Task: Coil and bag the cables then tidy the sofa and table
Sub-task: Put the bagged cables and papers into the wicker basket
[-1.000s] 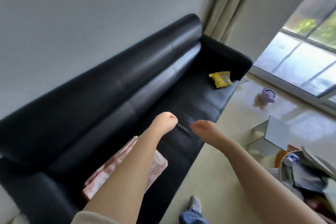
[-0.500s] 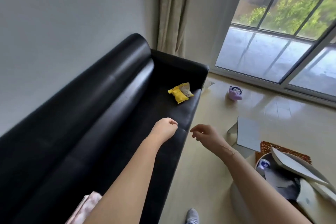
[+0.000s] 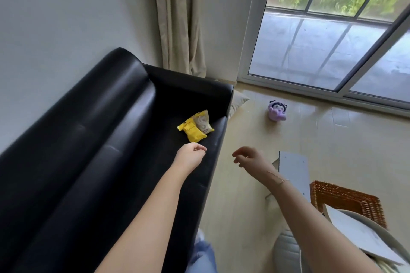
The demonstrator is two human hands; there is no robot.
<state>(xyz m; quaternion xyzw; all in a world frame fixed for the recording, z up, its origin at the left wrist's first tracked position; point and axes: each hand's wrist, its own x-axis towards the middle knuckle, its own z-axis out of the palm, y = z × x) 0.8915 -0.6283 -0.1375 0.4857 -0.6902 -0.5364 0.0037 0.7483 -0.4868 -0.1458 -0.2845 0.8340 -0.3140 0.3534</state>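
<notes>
A black leather sofa (image 3: 106, 150) runs along the wall. Two snack packets, one yellow (image 3: 192, 132) and one pale (image 3: 203, 122), lie on its seat near the far armrest. My left hand (image 3: 192, 157) hovers over the seat just short of the packets, fingers loosely curled and holding nothing. My right hand (image 3: 249, 159) hangs over the floor beside the sofa's front edge, fingers relaxed and empty. No cables are in view.
A purple plush toy (image 3: 277, 111) sits on the tiled floor near the sliding glass door. A white board (image 3: 292, 170) and an orange woven basket (image 3: 346, 199) with papers stand at the right. A cushion corner (image 3: 238, 102) pokes out behind the armrest.
My view has swung toward the sofa's far end and closer to the packets. The pink cushion has dropped out of sight. Both hands have advanced toward the packets.
</notes>
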